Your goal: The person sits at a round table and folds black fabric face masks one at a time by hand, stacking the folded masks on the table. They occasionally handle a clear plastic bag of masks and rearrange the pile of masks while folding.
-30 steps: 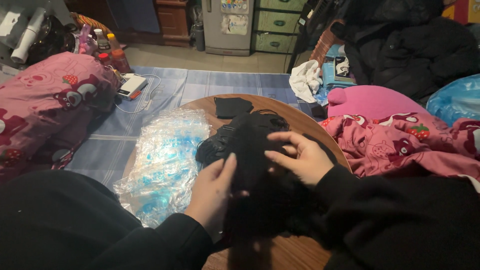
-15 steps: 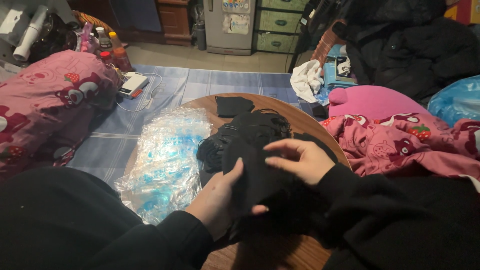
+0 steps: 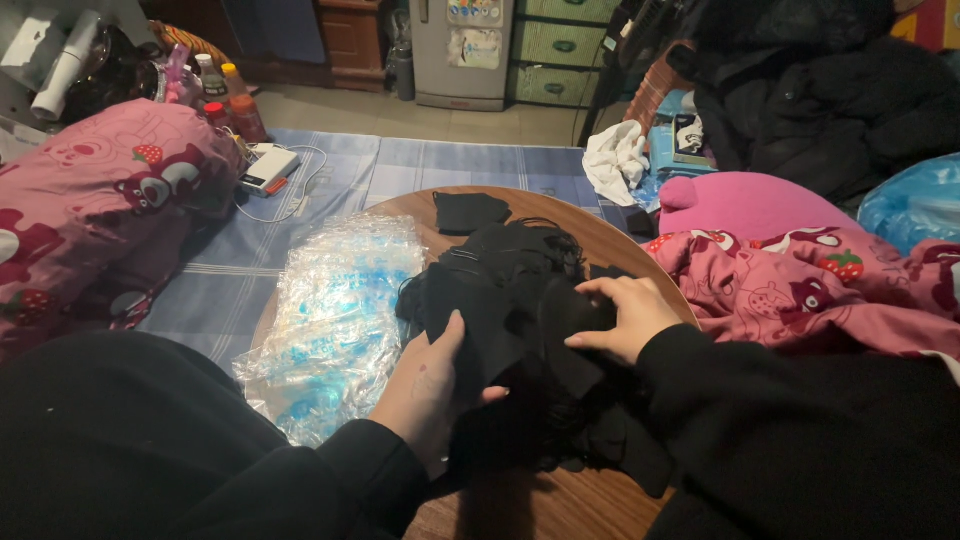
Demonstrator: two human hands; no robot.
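On the left, a stack of clear plastic bags (image 3: 335, 320) is lying on the round wooden table (image 3: 610, 245). The left hand (image 3: 425, 385) is gripping one black fabric piece (image 3: 490, 335) from below, thumb on top. The right hand (image 3: 625, 315) is pressing flat-fingered on the black fabric pile (image 3: 515, 270). One folded black piece (image 3: 468, 210) is sitting apart behind; most of the pile appears unsorted.

Head view — close, looking down at round table (image 3: 600, 240).
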